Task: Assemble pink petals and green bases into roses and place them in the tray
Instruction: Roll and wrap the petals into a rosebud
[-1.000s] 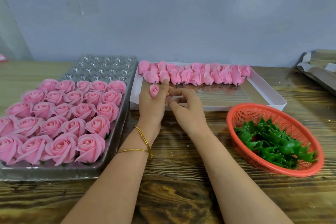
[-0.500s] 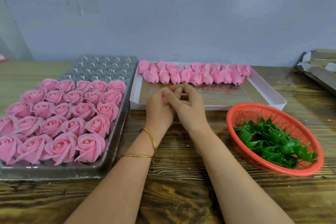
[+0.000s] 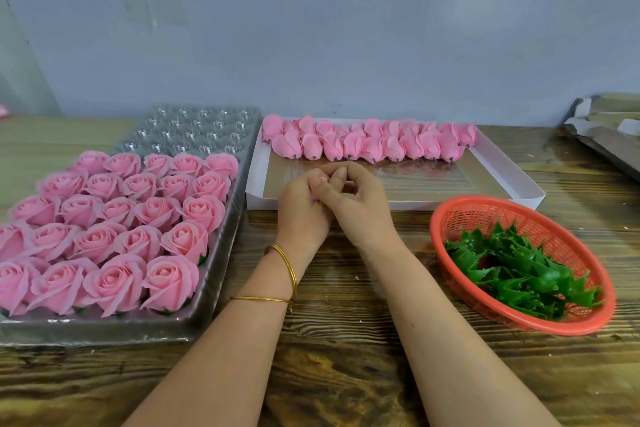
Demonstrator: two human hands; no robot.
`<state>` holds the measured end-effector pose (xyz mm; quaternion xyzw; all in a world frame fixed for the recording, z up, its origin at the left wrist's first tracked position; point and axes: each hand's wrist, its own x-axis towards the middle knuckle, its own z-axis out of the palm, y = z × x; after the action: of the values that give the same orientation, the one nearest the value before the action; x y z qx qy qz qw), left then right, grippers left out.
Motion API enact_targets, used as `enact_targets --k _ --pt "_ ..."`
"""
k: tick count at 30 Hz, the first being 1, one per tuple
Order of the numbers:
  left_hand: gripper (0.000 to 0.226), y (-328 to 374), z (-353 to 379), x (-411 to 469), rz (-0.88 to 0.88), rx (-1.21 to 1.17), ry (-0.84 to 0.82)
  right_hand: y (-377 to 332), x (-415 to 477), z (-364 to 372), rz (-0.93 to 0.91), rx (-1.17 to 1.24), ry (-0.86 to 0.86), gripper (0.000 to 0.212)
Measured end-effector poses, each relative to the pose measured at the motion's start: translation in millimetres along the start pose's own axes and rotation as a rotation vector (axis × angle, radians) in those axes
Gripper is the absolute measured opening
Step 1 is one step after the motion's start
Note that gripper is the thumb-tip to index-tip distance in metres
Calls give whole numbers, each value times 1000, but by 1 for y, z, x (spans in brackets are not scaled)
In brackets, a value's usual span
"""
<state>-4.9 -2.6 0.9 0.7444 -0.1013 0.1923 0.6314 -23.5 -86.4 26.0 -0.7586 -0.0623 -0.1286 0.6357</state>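
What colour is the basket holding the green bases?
Orange-red basket, clearest in the head view.

Soft even light, faint shadows, wide-angle bowing at edges, slightly soft

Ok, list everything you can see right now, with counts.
tray: one, clear plastic, left; back cells empty
roses: about two dozen, pink, tray's front rows
box: one, white, centre back
petal buds: about twenty, pink, along the box's far side
basket: one, orange-red, right
green bases: a pile, in the basket
cardboard: stack, far right
table: one, brown wood
bangles: two, gold, left wrist
left hand: grips held bud, pink, mostly hidden
right hand: fingertips against the left's
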Motion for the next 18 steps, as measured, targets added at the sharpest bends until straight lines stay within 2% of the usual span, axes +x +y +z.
enact_targets --k 5,8,13,18 --pt "14 1 -1 0 5 43 -7 0 0 -1 27 -3 -6 19" --pt "23 1 -1 0 18 37 -18 0 1 -1 41 2 -5 22" --pt "20 0 0 1 -4 8 -48 1 1 -1 31 -11 -14 11" --pt "31 2 1 1 -48 -1 -60 0 1 -2 35 -43 -19 5"
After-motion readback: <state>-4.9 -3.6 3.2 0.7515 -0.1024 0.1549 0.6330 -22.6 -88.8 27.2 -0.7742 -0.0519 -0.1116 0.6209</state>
